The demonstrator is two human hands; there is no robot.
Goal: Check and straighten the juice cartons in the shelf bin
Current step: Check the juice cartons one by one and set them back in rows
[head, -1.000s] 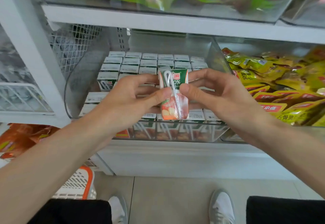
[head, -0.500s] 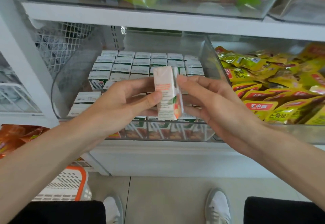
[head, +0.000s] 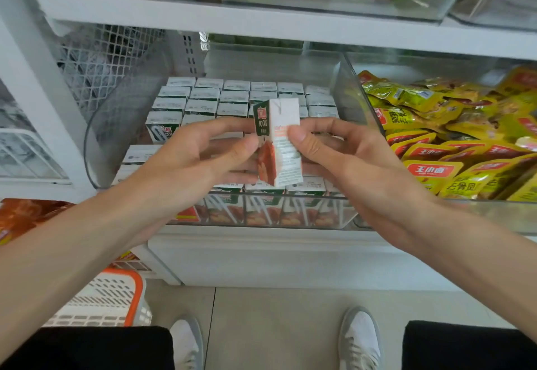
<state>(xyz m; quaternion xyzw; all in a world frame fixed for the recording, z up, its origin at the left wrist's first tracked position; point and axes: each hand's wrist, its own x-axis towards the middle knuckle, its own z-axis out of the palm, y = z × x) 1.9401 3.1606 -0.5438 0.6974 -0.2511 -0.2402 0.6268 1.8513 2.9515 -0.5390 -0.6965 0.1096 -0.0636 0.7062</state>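
left hand (head: 186, 163), right hand (head: 348, 160) pinch juice carton (head: 280, 143) over shelf bin (head: 96, 149) 6 o'clock edge; just turned, probably label check.

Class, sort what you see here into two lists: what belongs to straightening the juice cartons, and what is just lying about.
Belongs to the job: held carton, pinched by left hand and right hand; binned cartons; bin.

Lying about: yellow snack packs; basket; wire rack.
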